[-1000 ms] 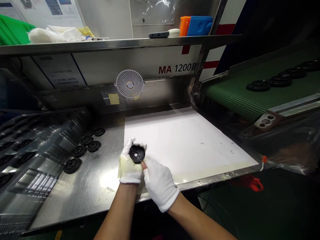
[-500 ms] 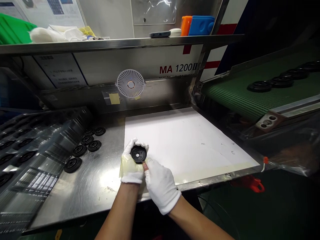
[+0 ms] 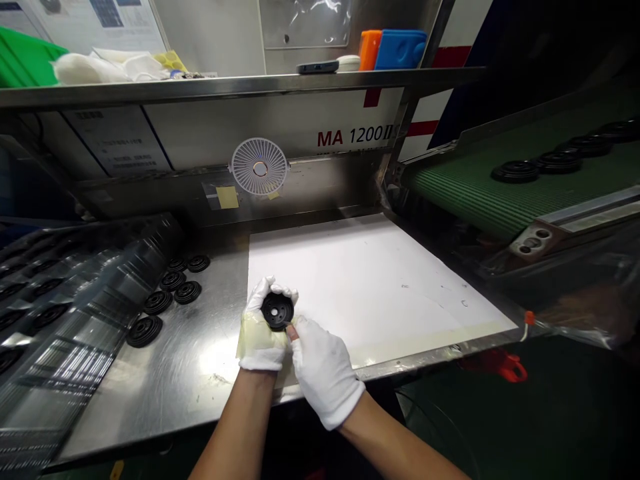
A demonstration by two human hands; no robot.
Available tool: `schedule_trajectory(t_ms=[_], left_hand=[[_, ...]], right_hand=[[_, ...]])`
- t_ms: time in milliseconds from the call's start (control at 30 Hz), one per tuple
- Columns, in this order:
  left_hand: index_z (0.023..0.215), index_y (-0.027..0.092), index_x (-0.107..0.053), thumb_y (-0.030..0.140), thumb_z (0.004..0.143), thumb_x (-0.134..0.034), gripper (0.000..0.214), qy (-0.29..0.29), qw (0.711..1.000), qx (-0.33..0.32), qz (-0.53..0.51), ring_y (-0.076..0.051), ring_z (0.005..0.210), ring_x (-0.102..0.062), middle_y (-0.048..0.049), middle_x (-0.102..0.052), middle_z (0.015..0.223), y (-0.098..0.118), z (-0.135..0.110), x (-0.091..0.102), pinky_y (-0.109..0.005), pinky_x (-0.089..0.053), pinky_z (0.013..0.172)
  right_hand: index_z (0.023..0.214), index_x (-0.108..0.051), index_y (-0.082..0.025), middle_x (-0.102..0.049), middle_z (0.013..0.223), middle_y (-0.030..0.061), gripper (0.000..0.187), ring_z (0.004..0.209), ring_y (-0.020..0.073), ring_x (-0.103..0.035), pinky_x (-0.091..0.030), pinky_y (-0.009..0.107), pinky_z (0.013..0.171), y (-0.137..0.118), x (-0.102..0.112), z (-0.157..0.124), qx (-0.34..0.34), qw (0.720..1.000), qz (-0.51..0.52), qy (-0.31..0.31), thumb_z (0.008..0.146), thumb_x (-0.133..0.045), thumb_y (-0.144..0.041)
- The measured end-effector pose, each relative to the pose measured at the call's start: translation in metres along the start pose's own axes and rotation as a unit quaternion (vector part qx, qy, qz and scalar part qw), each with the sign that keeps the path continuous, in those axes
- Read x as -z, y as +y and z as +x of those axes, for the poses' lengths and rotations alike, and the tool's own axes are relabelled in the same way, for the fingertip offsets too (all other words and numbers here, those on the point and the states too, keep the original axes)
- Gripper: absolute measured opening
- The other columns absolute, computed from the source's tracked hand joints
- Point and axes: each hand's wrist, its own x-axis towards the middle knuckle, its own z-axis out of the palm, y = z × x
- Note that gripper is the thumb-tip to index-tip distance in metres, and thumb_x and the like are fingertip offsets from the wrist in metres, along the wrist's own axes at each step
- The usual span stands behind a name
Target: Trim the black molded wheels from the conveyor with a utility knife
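My left hand [image 3: 264, 333], in a white glove with a yellowish cover over the palm, is closed round a round black ribbed wheel-like part [image 3: 276, 311]. The part's face is tilted up toward me, and a small light hole shows at its centre. At its lower right rim is my right hand [image 3: 320, 367], also in a white glove, with a bare thumb tip pressed by the edge. The right fingers are curled inward; what they hold, if anything, is hidden. Both hands are above the near left corner of a white sheet [image 3: 360, 287].
Several similar black parts [image 3: 187, 292] lie on the metal table [image 3: 150, 393], beside stacked clear trays [image 3: 75, 333] at the left. More black parts ride a green conveyor [image 3: 465, 193] at the right. A small fan [image 3: 260, 167] stands behind, below a metal shelf [image 3: 225, 85].
The view has shifted very slightly. Both hands stay together at the black part, with the right thumb still at its rim.
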Motion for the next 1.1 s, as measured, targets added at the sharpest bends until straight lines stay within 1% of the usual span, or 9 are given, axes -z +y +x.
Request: schedule_trajectory(t_ms=[100,200,267,400,533,667,733,900,1100], left_hand=[[0.082,0.017,-0.06,0.014,0.073,-0.058,0.01,-0.003,1.0,-0.025,0.003,-0.009,0.068,-0.056,0.0017,-0.056,0.068,0.002,-0.003,-0.001,-0.03,-0.047,0.081],[0.097,0.012,-0.061,0.015,0.072,-0.053,0.027,-0.014,0.999,0.035,0.035,-0.021,0.079,-0.06,-0.01,-0.062,0.083,0.008,-0.007,0.0,-0.042,-0.049,0.076],[0.098,0.008,-0.061,0.016,0.071,-0.051,0.03,-0.019,0.996,0.071,0.052,-0.023,0.075,-0.06,-0.013,-0.061,0.081,0.01,-0.008,-0.001,-0.045,-0.05,0.071],[0.084,0.013,-0.061,0.019,0.074,-0.057,0.012,-0.008,0.999,0.012,0.037,-0.013,0.064,-0.055,-0.0012,-0.055,0.065,0.002,-0.007,-0.003,-0.035,-0.049,0.075],[0.088,0.017,-0.061,0.02,0.076,-0.058,0.012,-0.014,0.999,-0.042,0.027,-0.011,0.07,-0.056,0.0017,-0.055,0.069,-0.003,-0.007,-0.004,-0.033,-0.046,0.085],[0.102,0.013,-0.059,0.018,0.075,-0.053,0.029,-0.031,0.998,0.036,0.052,-0.022,0.084,-0.059,-0.0108,-0.061,0.088,0.003,-0.011,0.0,-0.044,-0.047,0.081],[0.103,0.011,-0.059,0.02,0.074,-0.051,0.031,-0.031,0.996,0.071,0.054,-0.023,0.078,-0.059,-0.0116,-0.061,0.085,0.004,-0.012,0.001,-0.047,-0.049,0.076],[0.087,0.015,-0.06,0.02,0.074,-0.058,0.014,0.0,1.0,0.002,0.026,-0.013,0.067,-0.054,-0.0004,-0.054,0.069,-0.002,-0.01,0.0,-0.038,-0.048,0.081],[0.082,0.016,-0.06,0.023,0.077,-0.058,0.01,0.013,0.999,-0.027,0.021,-0.013,0.072,-0.056,-0.0001,-0.055,0.071,0.002,-0.012,-0.008,-0.038,-0.045,0.089]], right_hand=[[0.086,-0.053,-0.023,-0.062,0.075,-0.0008,0.019,0.066,0.0174,-0.058,-0.03,0.028,0.057,-0.001,-0.001,-0.001,0.008,1.0,0.003,-0.001,0.092,-0.036,-0.026],[0.087,-0.053,-0.022,-0.062,0.079,0.0004,0.019,0.068,0.0177,-0.059,-0.031,0.028,0.059,0.005,0.004,0.002,0.008,1.0,0.006,0.002,0.092,-0.036,-0.027],[0.088,-0.053,-0.022,-0.063,0.081,0.0009,0.017,0.07,0.0177,-0.059,-0.032,0.027,0.06,0.009,0.007,0.003,0.001,1.0,0.011,0.001,0.092,-0.037,-0.026],[0.083,-0.052,-0.022,-0.061,0.074,-0.0005,0.018,0.065,0.0174,-0.058,-0.03,0.027,0.058,0.008,0.006,0.001,-0.013,1.0,0.01,-0.006,0.092,-0.037,-0.025],[0.086,-0.053,-0.023,-0.062,0.077,-0.0008,0.019,0.066,0.0168,-0.057,-0.029,0.028,0.058,0.003,0.001,-0.003,0.007,1.0,0.02,0.003,0.093,-0.035,-0.025],[0.088,-0.054,-0.022,-0.063,0.08,0.0007,0.019,0.067,0.0173,-0.057,-0.029,0.028,0.059,0.008,0.004,0.001,0.002,1.0,0.018,0.01,0.093,-0.035,-0.027],[0.089,-0.054,-0.022,-0.063,0.08,0.0011,0.018,0.068,0.0174,-0.057,-0.03,0.027,0.059,0.012,0.005,0.003,-0.004,1.0,0.021,0.008,0.092,-0.036,-0.026],[0.082,-0.052,-0.022,-0.06,0.073,0.0,0.021,0.064,0.0165,-0.056,-0.028,0.028,0.057,0.007,0.002,-0.002,-0.014,0.999,0.029,-0.005,0.092,-0.034,-0.025],[0.074,-0.051,-0.023,-0.059,0.069,-0.0024,0.024,0.061,0.0134,-0.054,-0.031,0.024,0.056,0.001,0.017,-0.006,-0.001,0.993,0.095,-0.066,0.091,-0.036,-0.03]])
